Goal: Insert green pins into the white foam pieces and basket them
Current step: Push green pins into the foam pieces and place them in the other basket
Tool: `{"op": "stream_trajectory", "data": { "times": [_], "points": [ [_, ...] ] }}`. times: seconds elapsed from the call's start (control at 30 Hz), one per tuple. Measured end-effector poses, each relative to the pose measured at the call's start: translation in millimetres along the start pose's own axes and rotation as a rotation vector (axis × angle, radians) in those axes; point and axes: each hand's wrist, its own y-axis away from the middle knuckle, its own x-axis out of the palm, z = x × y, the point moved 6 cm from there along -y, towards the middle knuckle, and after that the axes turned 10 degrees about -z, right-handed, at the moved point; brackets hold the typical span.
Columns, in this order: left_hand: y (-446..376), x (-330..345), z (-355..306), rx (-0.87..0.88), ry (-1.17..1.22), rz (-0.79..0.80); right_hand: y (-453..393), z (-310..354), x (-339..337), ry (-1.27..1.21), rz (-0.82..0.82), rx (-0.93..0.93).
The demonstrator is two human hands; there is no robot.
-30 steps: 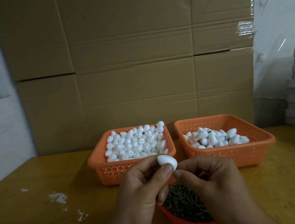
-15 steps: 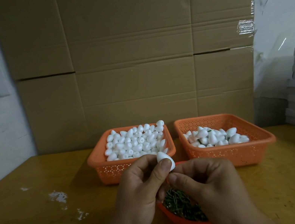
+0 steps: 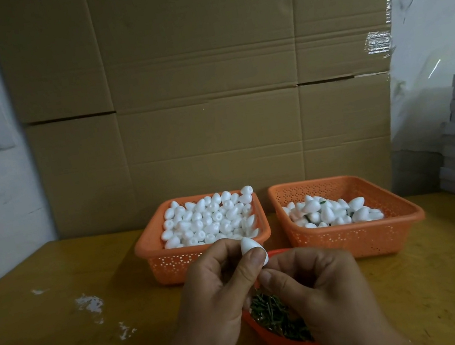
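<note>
Two orange baskets sit side by side toward the desk's (image 3: 52,340) far edge: the left basket (image 3: 154,246) heaped with bare foam pieces, the right basket (image 3: 404,217) only part filled with pinned ones, so most of the work looks undone. Nearer the front edge, over the small bowl of green pins (image 3: 273,316), the left hand (image 3: 212,299) pinches one foam piece (image 3: 251,247) while the right hand (image 3: 325,286), fingers curled, meets it, the pin itself hidden. Bare desk lies open to either side.

Two baskets side by side: full basket (image 3: 153,243) left, part-filled basket (image 3: 403,211) right, pin bowl (image 3: 267,338) in front
</note>
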Motion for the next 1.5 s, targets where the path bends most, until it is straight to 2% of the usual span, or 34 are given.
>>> {"op": "stream_trajectory", "data": {
  "times": [0.17, 0.37, 0.53, 0.73, 0.9, 1.07, 1.23, 1.5],
  "points": [
    [-0.2, -1.3, 1.7, 0.015, -0.007, -0.038, -0.9, -1.2, -0.5, -0.041, 0.022, 0.01],
    [2.3, 2.0, 0.5, 0.04, 0.005, -0.014, -6.0, -8.3, -6.7, -0.098, -0.073, 0.083],
    [5.1, 3.1, 7.7, 0.021, -0.071, -0.023, -31.0, -21.2, -33.5, 0.151, -0.194, 0.08],
    [7.1, 3.9, 14.4, 0.006, -0.195, 0.003, -85.4, -44.7, -78.6, 0.603, -0.35, -0.05],
    [8.3, 7.5, 17.8, 0.002, -0.238, 0.035, -121.7, -65.3, -117.0, 0.781, -0.462, 0.042],
    [8.8, 6.8, 19.1, 0.0, -0.237, 0.026, -135.2, -88.5, -141.3, 0.969, -0.462, 0.217],
    [10.8, 9.7, 19.3, 0.03, -0.26, 0.023, -142.5, -99.6, -149.9, 1.039, -0.443, 0.335],
    [10.1, 9.5, 17.9, 0.049, -0.272, 0.027, -147.8, -93.4, -144.6, 1.137, -0.398, 0.375]
  ]
}}
